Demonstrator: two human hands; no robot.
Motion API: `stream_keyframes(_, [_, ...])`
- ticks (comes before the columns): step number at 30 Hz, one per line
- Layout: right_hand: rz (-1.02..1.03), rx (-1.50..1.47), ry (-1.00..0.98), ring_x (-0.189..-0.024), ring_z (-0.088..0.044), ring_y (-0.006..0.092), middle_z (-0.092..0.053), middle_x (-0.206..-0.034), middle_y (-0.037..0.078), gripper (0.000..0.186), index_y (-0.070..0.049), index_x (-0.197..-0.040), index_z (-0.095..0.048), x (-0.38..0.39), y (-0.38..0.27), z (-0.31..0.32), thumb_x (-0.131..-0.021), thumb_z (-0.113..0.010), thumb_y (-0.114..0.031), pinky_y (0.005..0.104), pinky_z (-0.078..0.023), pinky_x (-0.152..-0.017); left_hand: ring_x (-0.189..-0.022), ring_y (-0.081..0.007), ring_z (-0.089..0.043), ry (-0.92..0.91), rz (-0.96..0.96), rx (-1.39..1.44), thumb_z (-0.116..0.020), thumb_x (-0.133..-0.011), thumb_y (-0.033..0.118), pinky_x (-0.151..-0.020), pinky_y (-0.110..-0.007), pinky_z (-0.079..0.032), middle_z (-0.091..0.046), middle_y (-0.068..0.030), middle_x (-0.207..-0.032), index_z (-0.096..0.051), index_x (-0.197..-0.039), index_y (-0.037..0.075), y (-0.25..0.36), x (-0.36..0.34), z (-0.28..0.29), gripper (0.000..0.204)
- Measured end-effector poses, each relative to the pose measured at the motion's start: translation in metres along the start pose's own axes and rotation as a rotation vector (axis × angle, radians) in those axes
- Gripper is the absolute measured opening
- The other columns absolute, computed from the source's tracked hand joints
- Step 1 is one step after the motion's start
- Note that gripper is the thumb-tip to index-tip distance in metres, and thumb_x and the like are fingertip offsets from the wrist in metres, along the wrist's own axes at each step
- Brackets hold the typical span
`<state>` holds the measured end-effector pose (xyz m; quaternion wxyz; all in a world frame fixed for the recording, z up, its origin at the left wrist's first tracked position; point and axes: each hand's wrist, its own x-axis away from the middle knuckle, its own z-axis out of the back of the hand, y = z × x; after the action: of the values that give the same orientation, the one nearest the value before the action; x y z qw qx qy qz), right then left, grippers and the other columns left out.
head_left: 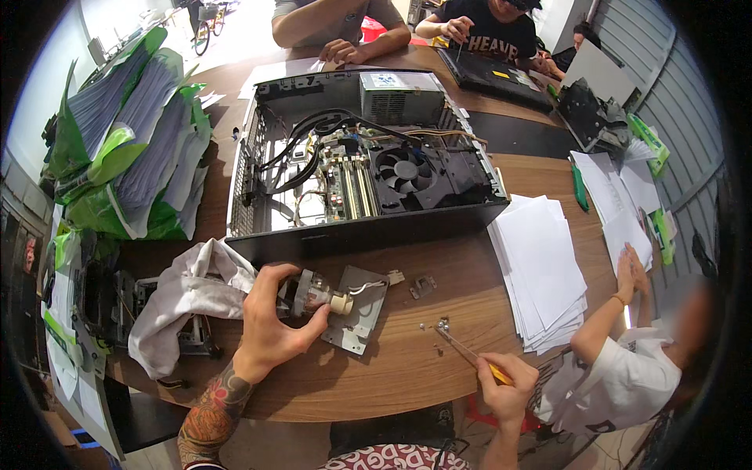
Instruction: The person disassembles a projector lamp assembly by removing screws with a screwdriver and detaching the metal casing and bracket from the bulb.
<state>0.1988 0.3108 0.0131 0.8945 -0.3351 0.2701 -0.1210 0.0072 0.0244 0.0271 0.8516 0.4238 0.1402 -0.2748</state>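
Left hand [276, 325] pinches round part [313, 291] near metal plate [362, 319], right hand [509, 385] pinches yellow-handled screwdriver [500, 374], tip at screws [444, 323], open computer [376, 233] beyond both.

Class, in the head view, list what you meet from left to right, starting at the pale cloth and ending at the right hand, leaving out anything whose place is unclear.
Pale cloth, left hand, flat metal plate, small metal bracket, right hand.

head: looking from wearer's head, left of a fisheye pair | facing down and forward across the table [470, 294] | left hand [274, 323] and right hand [507, 385] showing near, PC [368, 234] lying just beyond, bike [207, 27] showing far off | straight edges bending toward dark rim
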Motion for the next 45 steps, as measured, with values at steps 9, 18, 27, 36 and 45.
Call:
stream_keyframes(9, [-0.012,-0.007,-0.022,-0.054,-0.063,0.0205,-0.065,-0.065,0.010,0.011,-0.003,-0.081,-0.072,0.001,-0.001,-0.001,-0.072,-0.079,-0.002,0.0293,-0.046,-0.051,-0.087,-0.0200,-0.061,0.000,0.003,0.010,-0.081,-0.068,0.011,-0.079,-0.031,-0.050,-0.059,-0.0120,-0.096,-0.054,-0.110,-0.002,-0.001,0.002,0.002,0.051])
stream_keyframes(18, [0.014,-0.004,-0.018,-0.054,-0.062,0.0205,-0.065,-0.065,0.010,0.010,-0.002,-0.079,-0.072,0.002,0.000,0.003,-0.072,-0.079,-0.003,0.0297,-0.046,-0.051,-0.086,-0.0275,-0.062,0.019,0.001,0.030,-0.081,-0.067,0.012,-0.076,-0.035,-0.051,-0.059,-0.0146,-0.098,-0.056,-0.107,-0.002,-0.002,0.001,0.000,0.049])
stream_keyframes(27, [0.040,-0.042,0.043,-0.053,-0.061,0.0201,-0.063,-0.062,0.009,0.010,-0.003,-0.079,-0.070,-0.016,-0.023,0.003,-0.072,-0.076,-0.001,0.0289,-0.045,-0.052,-0.078,-0.0156,-0.065,0.032,0.129,0.258,-0.085,-0.069,0.015,-0.070,-0.028,-0.052,-0.065,-0.0093,-0.090,-0.055,-0.107,0.000,-0.004,0.005,-0.002,0.051])
stream_keyframes(36, [0.461,-0.189,-0.083,-0.052,-0.062,0.0213,-0.066,-0.065,0.010,0.020,-0.002,-0.085,-0.071,-0.085,-0.078,-0.018,-0.067,-0.079,0.004,0.0296,-0.046,-0.047,-0.087,-0.0127,-0.064,-0.117,0.209,0.401,-0.083,-0.075,0.016,-0.077,-0.028,-0.053,-0.064,-0.0090,-0.098,-0.051,-0.112,0.000,0.003,0.000,0.004,0.051])
stream_keyframes(45, [0.670,-0.291,-0.182,-0.052,-0.061,0.0193,-0.066,-0.066,0.009,0.018,-0.002,-0.085,-0.072,-0.135,-0.080,-0.063,-0.068,-0.079,0.001,0.0288,-0.046,-0.047,-0.112,-0.0161,-0.054,-0.183,0.414,0.854,-0.075,-0.083,0.016,-0.098,-0.031,-0.043,-0.058,-0.0104,-0.116,-0.049,-0.126,-0.004,-0.025,0.001,0.009,0.054])
